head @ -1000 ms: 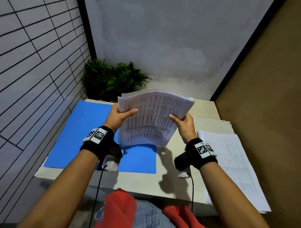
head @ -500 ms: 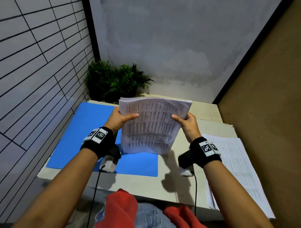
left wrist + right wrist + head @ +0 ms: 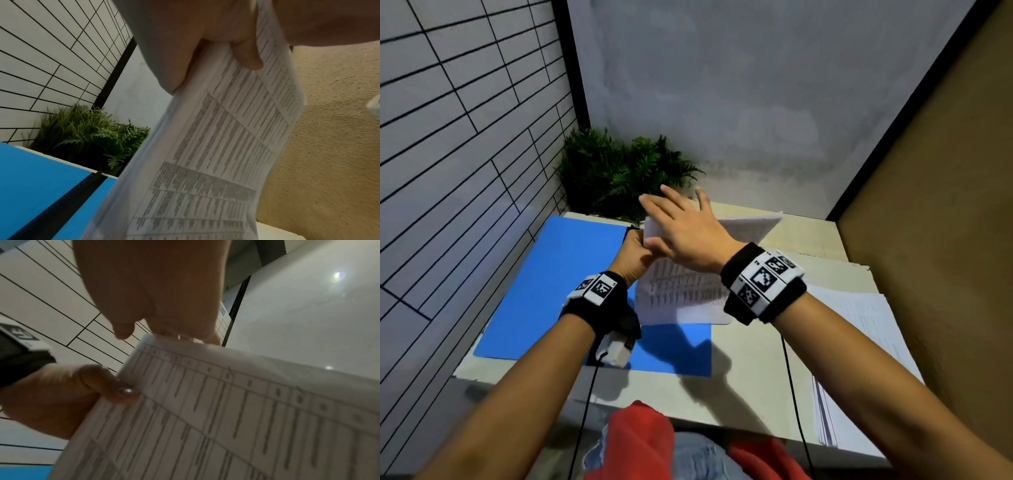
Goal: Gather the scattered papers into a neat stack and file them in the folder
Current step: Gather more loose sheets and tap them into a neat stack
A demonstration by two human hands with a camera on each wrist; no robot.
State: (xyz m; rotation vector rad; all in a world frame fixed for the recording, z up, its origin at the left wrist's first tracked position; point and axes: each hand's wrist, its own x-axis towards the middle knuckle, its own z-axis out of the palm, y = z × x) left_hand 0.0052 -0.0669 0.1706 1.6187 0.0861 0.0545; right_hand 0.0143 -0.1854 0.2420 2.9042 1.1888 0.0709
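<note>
Head view: the left hand [image 3: 633,255] is gripping the left edge of a sheaf of printed papers [image 3: 681,294], standing near upright at frame centre, its lower edge meeting the blue folder [image 3: 558,284] that is lying open and flat on the pale worktop [image 3: 753,377]. The right hand [image 3: 688,236] is reaching across the top of the sheaf, fingers spread and straight, palm down over the upper edge. A second pile of printed sheets [image 3: 859,359] is lying at the right edge of the worktop, lower right of frame, apart from the held sheaf. A fern-like plant [image 3: 619,171] is sitting in the far corner, upper centre-left, just behind the folder. Both wrists are wearing black bands with printed markers.

Left wrist view: the left hand [image 3: 185,40] is filling the upper centre, its fingers [image 3: 246,55] curling onto the face of the papers [image 3: 216,162], which are running down through the middle of the frame. The folder [image 3: 37,186] is showing lower left with its dark centre fold; the plant [image 3: 88,134] is sitting above it.

Right wrist view: the right hand [image 3: 154,288] is hanging at upper centre, fingers loosely extended, their tips touching the top corner of the papers [image 3: 226,418]. The left hand [image 3: 61,399] is pinching the sheaf's edge at left centre, thumb on the printed face.
</note>
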